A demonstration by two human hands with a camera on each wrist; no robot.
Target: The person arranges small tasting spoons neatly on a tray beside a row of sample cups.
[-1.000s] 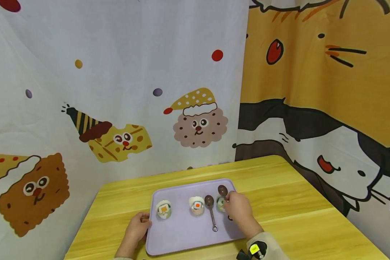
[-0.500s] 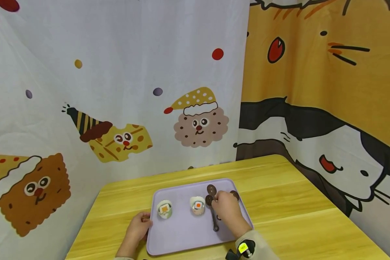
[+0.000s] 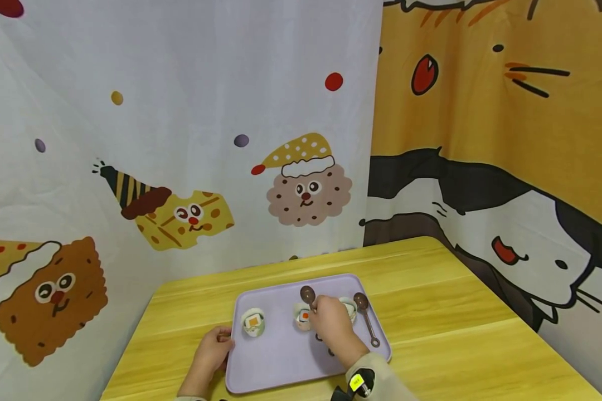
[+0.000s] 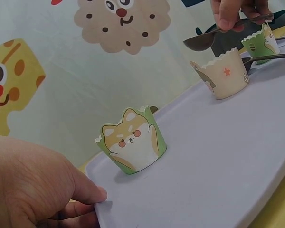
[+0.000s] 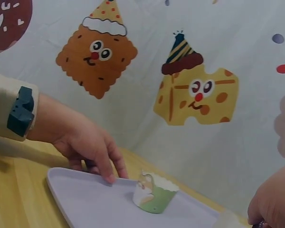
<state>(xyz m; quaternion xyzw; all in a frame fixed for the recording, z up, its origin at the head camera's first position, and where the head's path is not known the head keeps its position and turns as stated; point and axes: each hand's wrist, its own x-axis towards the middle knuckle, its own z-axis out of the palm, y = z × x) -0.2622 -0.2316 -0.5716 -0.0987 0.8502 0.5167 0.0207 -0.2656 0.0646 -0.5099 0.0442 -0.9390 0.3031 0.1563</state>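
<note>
My right hand pinches a dark brown spoon over the tray. Its bowl points away, just beyond the pink paper cup, which has an orange-and-white square inside. In the left wrist view the spoon hangs above that cup's rim. My left hand grips the left edge of the lilac tray, thumb on the rim and fingers below. Closest to it stands a green paper cup with a dog print. Another green cup is partly hidden behind my right hand in the head view.
Along the tray's right side lies a second brown spoon. A third spoon beneath my right hand shows only in part. The tray sits on a yellow wooden table, with a cartoon-print curtain behind.
My right hand has moved left with the spoon, from the right-hand cup to the middle one. This uncovers the spoon on the tray's right side. My left hand stays put.
</note>
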